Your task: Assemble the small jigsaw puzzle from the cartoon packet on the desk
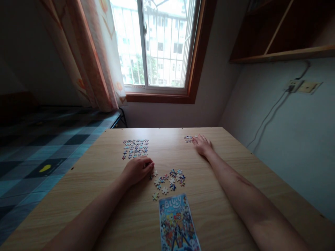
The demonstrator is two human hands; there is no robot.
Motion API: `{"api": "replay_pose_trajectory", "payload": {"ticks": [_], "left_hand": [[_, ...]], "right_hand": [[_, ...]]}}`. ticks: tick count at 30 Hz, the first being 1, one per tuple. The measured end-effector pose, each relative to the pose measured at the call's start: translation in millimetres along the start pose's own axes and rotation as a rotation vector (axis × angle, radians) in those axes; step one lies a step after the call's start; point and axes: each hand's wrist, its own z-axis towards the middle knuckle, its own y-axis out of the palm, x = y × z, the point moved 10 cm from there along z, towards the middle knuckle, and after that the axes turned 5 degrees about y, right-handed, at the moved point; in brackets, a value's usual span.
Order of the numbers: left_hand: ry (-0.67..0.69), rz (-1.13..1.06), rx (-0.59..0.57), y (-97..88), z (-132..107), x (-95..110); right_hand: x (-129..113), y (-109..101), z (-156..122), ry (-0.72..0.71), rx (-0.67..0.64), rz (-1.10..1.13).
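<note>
My right hand [202, 144] reaches to the far right of the table. Its fingers are spread and low, with the tips touching the edge of a small group of jigsaw puzzle pieces [187, 139]. My left hand [138, 170] rests on the wood with its fingers curled in; whatever they may hold is hidden. Just right of it lies a loose heap of puzzle pieces [172, 180], some face up and some pale side up. Beyond the left hand, several pieces stand in tidy rows [136, 147]. Nearest me lies a colourful picture sheet [178, 223] marked "Bluey".
The light wooden table [222, 216] has its far edge near the wall below a barred window [164, 45]. A bed with a checked cover [52, 143] adjoins on the left. At right are a wall socket with a cable [294, 85] and a wooden shelf [285, 54].
</note>
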Motion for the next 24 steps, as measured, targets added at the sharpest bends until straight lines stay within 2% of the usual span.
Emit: {"api": "replay_pose_trajectory", "payload": {"ticks": [6, 14, 17, 20, 24], "left_hand": [[-0.003, -0.019, -0.004, 0.9, 0.9, -1.0], [-0.003, -0.038, -0.003, 0.7, -0.7, -0.8], [0.001, -0.044, -0.002, 1.4, -0.6, -1.0], [0.001, -0.034, 0.003, 1.7, -0.3, -2.2], [0.003, -0.021, 0.006, 1.3, -0.2, -2.2]], "right_hand": [[-5.9, 3.2, 1.9, -0.062, -0.053, 0.007], [-5.9, 0.2, 1.1, -0.081, -0.02, 0.055], [3.8, -7.5, 3.4, -0.031, 0.05, 0.091], [22.2, -15.2, 7.9, 0.079, 0.135, 0.127], [37.9, -16.1, 14.9, 0.157, 0.169, 0.181]]}}
